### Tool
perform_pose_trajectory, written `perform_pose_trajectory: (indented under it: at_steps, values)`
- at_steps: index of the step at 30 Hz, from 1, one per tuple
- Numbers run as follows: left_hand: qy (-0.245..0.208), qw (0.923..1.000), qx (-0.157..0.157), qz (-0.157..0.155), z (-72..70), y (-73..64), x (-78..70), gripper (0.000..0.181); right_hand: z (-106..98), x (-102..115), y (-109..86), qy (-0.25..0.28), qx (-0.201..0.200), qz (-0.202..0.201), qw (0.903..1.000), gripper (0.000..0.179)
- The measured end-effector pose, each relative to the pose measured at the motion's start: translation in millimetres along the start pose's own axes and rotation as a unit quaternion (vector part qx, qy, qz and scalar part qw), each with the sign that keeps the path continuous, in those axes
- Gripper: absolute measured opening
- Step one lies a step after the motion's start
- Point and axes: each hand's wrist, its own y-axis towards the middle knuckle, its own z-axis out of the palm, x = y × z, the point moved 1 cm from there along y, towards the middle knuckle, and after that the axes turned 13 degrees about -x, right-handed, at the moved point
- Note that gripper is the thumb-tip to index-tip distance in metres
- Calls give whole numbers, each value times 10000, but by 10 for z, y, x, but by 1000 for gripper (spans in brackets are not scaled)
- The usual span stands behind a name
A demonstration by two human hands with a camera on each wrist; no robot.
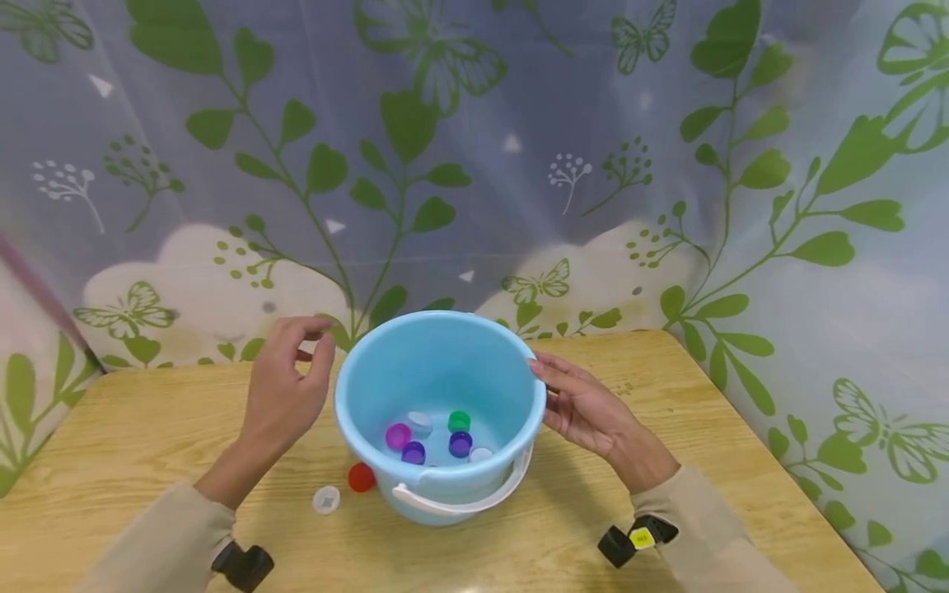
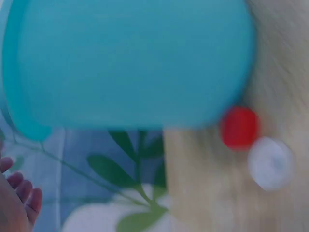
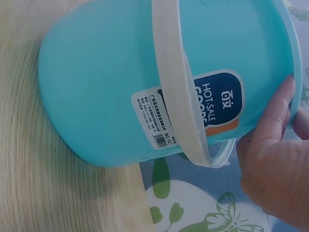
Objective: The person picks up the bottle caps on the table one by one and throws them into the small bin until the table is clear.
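Note:
A light blue bucket point(image 1: 437, 494) stands on the table with its white handle point(image 1: 474, 502) hanging down at the front. My right hand point(image 1: 586, 403) grips the bucket's right rim; the right wrist view shows its fingers point(image 3: 277, 108) at the rim edge. Inside lie several plastic bottle caps, among them a magenta cap point(image 1: 398, 436), a green cap point(image 1: 459, 422) and a purple cap point(image 1: 460, 444). Left of the bucket, my left hand point(image 1: 285, 387) is raised with loosely bent fingers and nothing in them. A red cap point(image 1: 361, 477) and a white cap point(image 1: 326, 500) lie by the bucket's base.
The wooden table point(image 1: 178, 412) ends at a patterned curtain point(image 1: 519, 165) behind and on the right side. Labels point(image 3: 217, 104) mark the bucket's side. A black strap camera point(image 1: 245, 567) sits on the left wrist, another point(image 1: 619, 545) on the right.

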Motion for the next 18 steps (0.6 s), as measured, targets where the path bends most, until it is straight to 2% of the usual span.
perform_pose_trajectory:
  at_steps: [4, 9, 12, 18]
  values:
    - [702, 9952, 677, -5, -159, -173, 246, 20, 4, 0, -7, 11, -39, 17, 10000, 26]
    - [1109, 9785, 1728, 203, -268, -456, 496, 15, 5, -4, -13, -34, -32, 2, 10000, 28]
    - [1228, 9670, 2205, 337, -284, -620, 559, 14, 2, -4, -14, -15, -27, -11, 10000, 29]
    - [1633, 9360, 2915, 1105, -262, -874, 545, 19, 7, -10, -11, 11, -28, -46, 10000, 27]
